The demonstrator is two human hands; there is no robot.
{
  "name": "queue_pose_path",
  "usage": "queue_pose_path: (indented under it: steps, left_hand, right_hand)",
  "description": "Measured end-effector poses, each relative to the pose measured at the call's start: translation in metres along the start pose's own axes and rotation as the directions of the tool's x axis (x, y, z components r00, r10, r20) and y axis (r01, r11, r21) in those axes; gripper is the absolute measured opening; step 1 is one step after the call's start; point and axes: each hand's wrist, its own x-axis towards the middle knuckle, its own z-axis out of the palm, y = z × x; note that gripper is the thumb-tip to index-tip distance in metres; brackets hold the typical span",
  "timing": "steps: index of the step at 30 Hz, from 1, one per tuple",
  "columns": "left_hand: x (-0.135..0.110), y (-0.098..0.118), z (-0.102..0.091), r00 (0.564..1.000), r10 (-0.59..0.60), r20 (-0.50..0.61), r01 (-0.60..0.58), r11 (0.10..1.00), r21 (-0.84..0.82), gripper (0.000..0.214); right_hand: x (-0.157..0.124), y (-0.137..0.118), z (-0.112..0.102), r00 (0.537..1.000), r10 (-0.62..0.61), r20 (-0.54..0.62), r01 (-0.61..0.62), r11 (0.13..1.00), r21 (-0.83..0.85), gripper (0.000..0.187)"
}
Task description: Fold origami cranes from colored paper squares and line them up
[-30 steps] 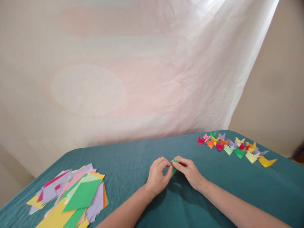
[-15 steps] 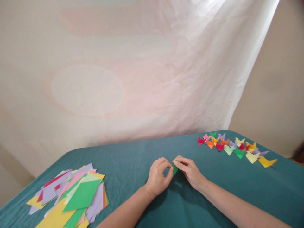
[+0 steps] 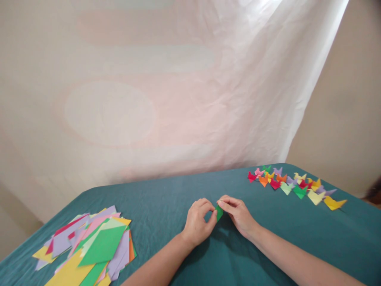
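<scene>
Paper [image 3: 219, 213] between both grips [image 3: 200, 219] [image 3: 236, 213]

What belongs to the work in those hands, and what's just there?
Part of it:
- green paper, held between left hand and right hand
- likely also loose paper sheets and folded paper birds

Just there:
- teal tablecloth
- pale hanging cloth behind

Matt green paper piece [image 3: 219, 213], smooth matt paper sheets [image 3: 104, 244], folded paper birds [image 3: 300, 192], matt cloth table covering [image 3: 160, 210], wrinkled fabric backdrop [image 3: 190, 107]

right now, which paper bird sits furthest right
The bright yellow bird, lowest in view; the other birds all sit further left.
</scene>
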Motion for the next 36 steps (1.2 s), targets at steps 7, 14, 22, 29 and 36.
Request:
queue_pose_path:
  steps: [7, 14, 22, 29, 36]
  left_hand:
    - [-0.001, 0.0, 0.002, 0.999, -0.001, 0.034, 0.002, 1.0, -0.026, 0.015]
    - [0.0, 0.002, 0.002, 0.998, -0.04, 0.051, 0.046, 0.991, -0.129, 0.016]
    - [0.001, -0.004, 0.003, 0.99, -0.138, 0.012, 0.138, 0.964, -0.228, 0.019]
    - [0.003, -0.01, 0.002, 0.972, -0.235, -0.021, 0.222, 0.941, -0.254, 0.029]
    - [0.003, -0.017, 0.009, 0.941, -0.332, 0.056, 0.333, 0.889, -0.315, 0.033]
  right_hand:
    - [-0.001, 0.0, 0.0, 0.999, 0.027, -0.035, -0.025, 0.997, 0.071, 0.02]
    - [-0.001, 0.002, 0.002, 0.997, 0.047, -0.069, -0.041, 0.995, 0.091, 0.02]
    - [0.001, 0.004, 0.002, 0.994, 0.102, -0.041, -0.098, 0.991, 0.094, 0.034]
    - [-0.002, 0.004, 0.004, 0.995, 0.059, 0.075, -0.048, 0.989, -0.142, 0.025]
    - [-0.001, 0.011, 0.002, 0.999, 0.027, 0.031, -0.019, 0.969, -0.247, 0.026]
